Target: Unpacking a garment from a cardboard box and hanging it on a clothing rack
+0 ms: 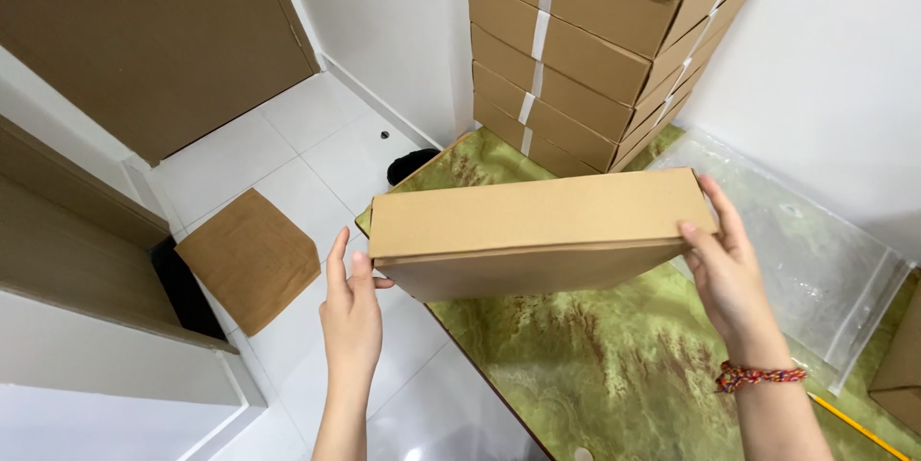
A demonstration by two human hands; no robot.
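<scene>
The left hand (351, 312) presses its fingers (337, 260) flat against the left end of a closed flat cardboard box (537, 226), while the right hand (731, 274) clasps the right end, thumb on the near edge and fingers behind. The box hangs level in the air between them, above the near left edge of a green marbled tabletop (595, 365). A woven bracelet (758, 377) circles the right wrist. Far behind stands a stack of cardboard boxes (585, 48); a clear plastic bag (815, 250) lies at right, and a cardboard sheet (249, 258) rests on the white floor (307, 149).
</scene>
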